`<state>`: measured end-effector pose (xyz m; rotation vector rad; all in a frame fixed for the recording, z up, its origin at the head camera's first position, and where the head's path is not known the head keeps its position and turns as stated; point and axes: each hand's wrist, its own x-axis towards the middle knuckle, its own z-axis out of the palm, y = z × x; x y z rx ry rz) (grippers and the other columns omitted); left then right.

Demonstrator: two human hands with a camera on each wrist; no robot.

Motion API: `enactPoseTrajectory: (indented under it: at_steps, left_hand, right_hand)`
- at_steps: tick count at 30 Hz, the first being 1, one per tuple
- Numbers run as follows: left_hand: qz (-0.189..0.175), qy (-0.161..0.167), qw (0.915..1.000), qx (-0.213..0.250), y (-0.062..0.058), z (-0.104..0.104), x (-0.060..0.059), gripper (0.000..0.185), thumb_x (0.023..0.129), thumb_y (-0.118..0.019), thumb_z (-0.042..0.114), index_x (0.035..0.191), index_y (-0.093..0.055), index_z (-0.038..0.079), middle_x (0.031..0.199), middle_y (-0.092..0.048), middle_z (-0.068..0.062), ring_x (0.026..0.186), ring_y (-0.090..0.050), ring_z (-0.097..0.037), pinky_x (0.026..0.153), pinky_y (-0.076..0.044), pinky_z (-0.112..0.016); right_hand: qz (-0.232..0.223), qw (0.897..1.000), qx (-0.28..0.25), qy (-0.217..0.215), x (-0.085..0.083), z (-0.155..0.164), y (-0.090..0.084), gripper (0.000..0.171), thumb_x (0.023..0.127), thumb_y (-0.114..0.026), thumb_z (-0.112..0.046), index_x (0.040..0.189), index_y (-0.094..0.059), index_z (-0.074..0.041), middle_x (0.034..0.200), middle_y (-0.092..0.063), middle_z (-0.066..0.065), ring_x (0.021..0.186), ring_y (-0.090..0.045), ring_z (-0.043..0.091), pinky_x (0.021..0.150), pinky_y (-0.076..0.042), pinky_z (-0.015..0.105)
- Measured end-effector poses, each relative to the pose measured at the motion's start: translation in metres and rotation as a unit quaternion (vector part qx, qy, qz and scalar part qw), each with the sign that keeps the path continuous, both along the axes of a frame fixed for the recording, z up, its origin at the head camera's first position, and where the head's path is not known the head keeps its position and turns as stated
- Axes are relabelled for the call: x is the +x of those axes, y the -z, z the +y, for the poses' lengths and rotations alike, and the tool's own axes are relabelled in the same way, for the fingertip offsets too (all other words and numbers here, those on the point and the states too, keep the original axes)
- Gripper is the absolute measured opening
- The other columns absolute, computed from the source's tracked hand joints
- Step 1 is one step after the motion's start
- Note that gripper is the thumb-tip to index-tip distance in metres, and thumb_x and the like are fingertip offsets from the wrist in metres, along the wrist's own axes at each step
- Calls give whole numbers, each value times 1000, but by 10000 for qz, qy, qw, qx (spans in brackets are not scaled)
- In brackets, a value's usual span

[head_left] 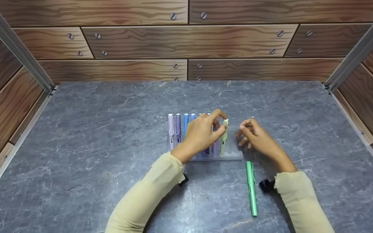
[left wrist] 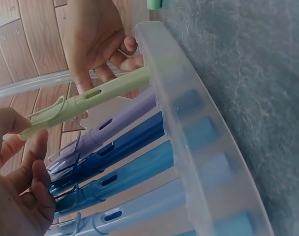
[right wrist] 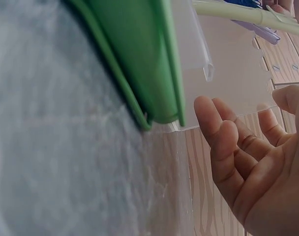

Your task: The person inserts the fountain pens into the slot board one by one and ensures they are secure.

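Note:
At its cap end, a light green pen point(head_left: 223, 142) is pinched between the thumb and finger of my left hand point(head_left: 201, 131). The pen's lower end sits in the front ledge of a clear plastic pen stand point(head_left: 219, 158). A lilac pen point(left wrist: 122, 122), a dark blue pen point(left wrist: 125, 150) and several other blue and purple pens stand in a row beside it, partly hidden by the left hand in the head view. Just off the stand's right end, my right hand point(head_left: 261, 140) has its fingers loosely bent and holds nothing.
A green pen point(head_left: 251, 191) with a clip lies on the grey marbled table point(head_left: 92, 136), in front of the stand's right corner and between the forearms. Wood-patterned panels point(head_left: 186, 42) enclose the back and sides, with metal posts point(head_left: 21, 45) at the corners.

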<state>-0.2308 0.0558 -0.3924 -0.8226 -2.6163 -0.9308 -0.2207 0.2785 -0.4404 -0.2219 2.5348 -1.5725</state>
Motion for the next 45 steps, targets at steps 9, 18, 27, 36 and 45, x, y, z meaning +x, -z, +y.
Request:
enactPoseTrajectory:
  at_steps: [9,18,27,36,45]
  left_hand:
    - [-1,-161,9998,-103,-5,1,-1,17,90,-63,29,106,-65,25,65,-63,9,56,-48,-5,44,-31,-17]
    - [180,-176,9996,-145,-2,0,2,25,90,-63,30,114,-66,26,64,-61,9,53,-46,-4,43,-30,-16]
    - [243,241,9994,86,7,-1,14,29,89,-65,30,116,-65,22,69,-65,9,59,-50,-5,47,-33,-15]
    - [-314,771,9965,-102,15,7,22,31,89,-66,34,118,-64,22,73,-68,9,55,-50,-1,45,-35,-12]
    - [-736,977,9915,-446,23,21,29,36,86,-69,43,116,-65,25,76,-68,12,57,-50,0,48,-37,-14]
  right_hand:
    - [-18,10000,-64,54,0,0,-1,31,104,-40,-27,119,-37,0,103,-61,23,70,-65,15,54,-49,29]
    - [27,9999,75,70,-1,-1,0,33,104,-41,-31,117,-38,-1,104,-60,20,71,-65,15,55,-50,28]
    - [125,9997,218,-66,-1,-1,1,35,104,-39,-34,117,-38,-1,107,-60,21,74,-66,16,56,-49,28]
    - [111,9998,146,26,-1,1,1,34,104,-39,-33,118,-38,-2,108,-59,21,73,-66,14,56,-49,26]
    - [124,9999,87,80,0,0,1,32,104,-40,-30,118,-38,0,105,-60,17,74,-65,13,55,-49,26]
